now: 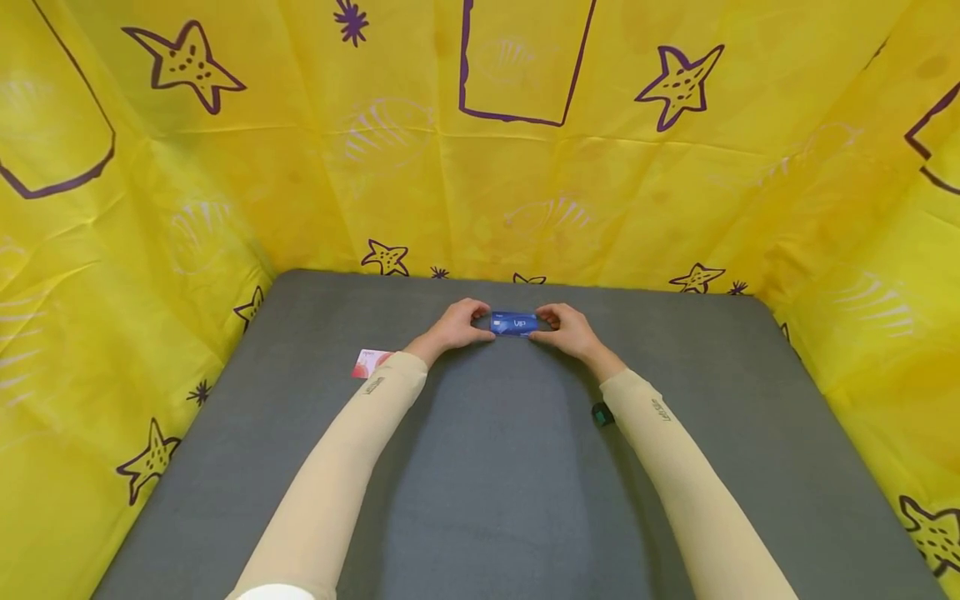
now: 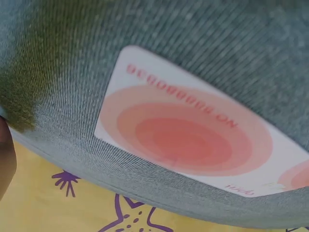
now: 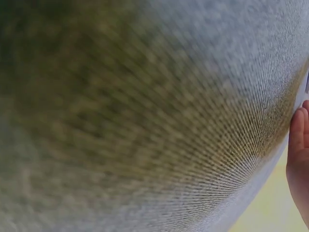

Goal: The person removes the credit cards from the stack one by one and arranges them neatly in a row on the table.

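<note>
A blue card (image 1: pixel 513 324) with white lettering is in the middle of the head view, over the far half of the grey surface. My left hand (image 1: pixel 457 325) pinches its left end, and my right hand (image 1: pixel 567 330) pinches its right end, fingers curled and thumbs along the near side. Whether the card touches the surface, I cannot tell. Beside my left forearm lies a white card (image 1: pixel 367 362) with red-pink rings, partly covered by the sleeve; the left wrist view shows this ringed card (image 2: pixel 183 137) flat on the cloth. At the right wrist view's edge, part of my right hand (image 3: pixel 298 159) appears.
A grey padded surface (image 1: pixel 480 483) spreads under both arms. Yellow cloth (image 1: pixel 450 183) printed with starfish and fish hangs at the back and both sides. A small dark object with a green patch (image 1: pixel 602 414) sits by the right sleeve.
</note>
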The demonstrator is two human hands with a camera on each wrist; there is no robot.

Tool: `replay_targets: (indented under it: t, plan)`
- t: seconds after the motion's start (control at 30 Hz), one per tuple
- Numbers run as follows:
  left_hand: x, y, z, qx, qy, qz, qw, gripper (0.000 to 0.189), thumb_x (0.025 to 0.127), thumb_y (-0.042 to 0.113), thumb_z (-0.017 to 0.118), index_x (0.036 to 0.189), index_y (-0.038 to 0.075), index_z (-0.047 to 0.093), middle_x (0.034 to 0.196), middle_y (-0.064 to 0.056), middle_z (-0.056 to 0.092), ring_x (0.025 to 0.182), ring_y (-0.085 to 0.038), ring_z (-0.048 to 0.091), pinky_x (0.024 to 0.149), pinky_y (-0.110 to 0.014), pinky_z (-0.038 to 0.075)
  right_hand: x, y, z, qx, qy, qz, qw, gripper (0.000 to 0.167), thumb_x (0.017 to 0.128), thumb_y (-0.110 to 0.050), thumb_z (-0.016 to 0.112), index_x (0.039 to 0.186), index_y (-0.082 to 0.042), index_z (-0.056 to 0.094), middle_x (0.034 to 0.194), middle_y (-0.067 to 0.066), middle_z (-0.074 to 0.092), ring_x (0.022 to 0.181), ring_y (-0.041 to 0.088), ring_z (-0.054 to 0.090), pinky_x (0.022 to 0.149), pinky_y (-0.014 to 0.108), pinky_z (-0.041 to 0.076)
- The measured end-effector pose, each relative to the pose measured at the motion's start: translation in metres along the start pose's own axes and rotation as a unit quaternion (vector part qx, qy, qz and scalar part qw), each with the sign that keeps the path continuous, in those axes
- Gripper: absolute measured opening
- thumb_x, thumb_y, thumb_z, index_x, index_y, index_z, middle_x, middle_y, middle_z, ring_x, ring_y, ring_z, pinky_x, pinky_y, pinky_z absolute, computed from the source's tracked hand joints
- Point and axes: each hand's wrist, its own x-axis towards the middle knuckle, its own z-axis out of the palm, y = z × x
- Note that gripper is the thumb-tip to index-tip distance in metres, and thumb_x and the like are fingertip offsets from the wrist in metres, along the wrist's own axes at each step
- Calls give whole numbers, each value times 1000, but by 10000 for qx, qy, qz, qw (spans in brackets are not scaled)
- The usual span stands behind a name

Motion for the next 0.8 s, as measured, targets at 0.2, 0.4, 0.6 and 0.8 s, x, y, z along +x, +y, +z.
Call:
replay_targets:
  t: [0.2, 0.4, 0.6, 0.8]
  plan:
    - [5, -1, 0, 415, -257, 114, 9987, 61, 85, 30, 76, 134, -1, 55, 126, -17, 55, 117, -29, 49, 105, -39, 36, 3, 3, 0, -133, -171, 0, 9998, 54, 83, -22, 79, 127, 3, 59, 118, 20, 58, 107, 32, 54, 96, 44, 43]
    - [7, 2, -1, 577, -493, 32, 9971, 65, 85, 33, 76, 138, 3, 52, 131, -15, 51, 123, -28, 43, 107, -39, 32, 7, 6, 0, -284, -323, -63, 9991, 58, 82, -24, 79, 131, 1, 58, 115, 17, 56, 102, 29, 50, 93, 43, 42]
    - [8, 3, -2, 594, -618, -37, 9963, 67, 86, 35, 74, 141, 5, 50, 131, -14, 48, 122, -27, 41, 106, -39, 33, 9, 7, -1, -381, -468, -93, 9981, 59, 84, -25, 78, 133, 0, 57, 113, 17, 54, 99, 28, 48, 90, 42, 41]
    - [9, 2, -3, 500, -612, -87, 9968, 65, 87, 33, 74, 140, 5, 51, 130, -14, 49, 121, -28, 42, 105, -39, 33, 9, 8, -1, -343, -521, -111, 9980, 58, 84, -25, 78, 132, -1, 58, 112, 17, 53, 99, 29, 47, 90, 43, 40]
